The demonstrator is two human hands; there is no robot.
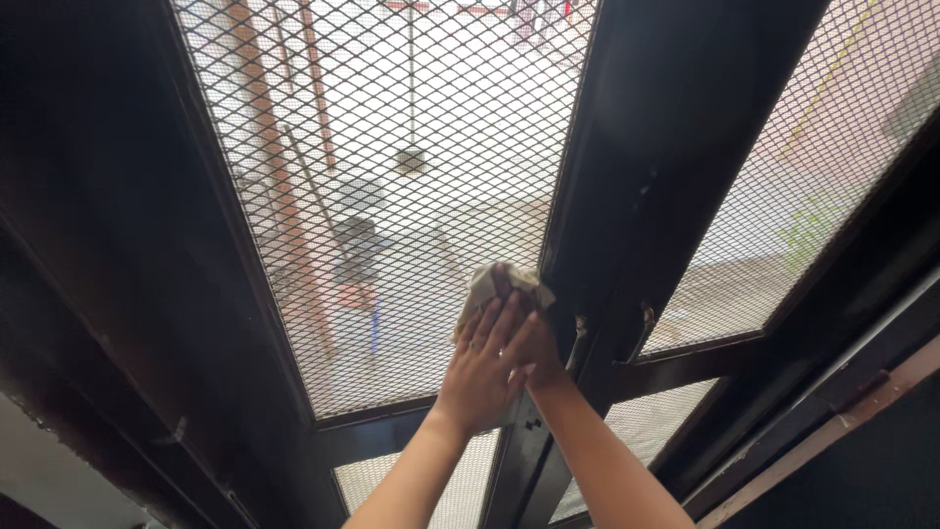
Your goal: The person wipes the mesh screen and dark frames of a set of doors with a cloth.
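A crumpled pale cloth is pressed against the wire mesh screen of a dark-framed window, close to the black central frame post. My right hand grips the cloth from behind, fingers curled into it. My left hand lies flat over the right hand and the cloth's lower edge, with fingers spread. Both forearms reach up from the bottom of the view.
A second mesh panel sits right of the post. A metal handle and a latch are fixed at the post's base. Lower mesh panes lie below a crossbar. Dark frame surrounds the left side.
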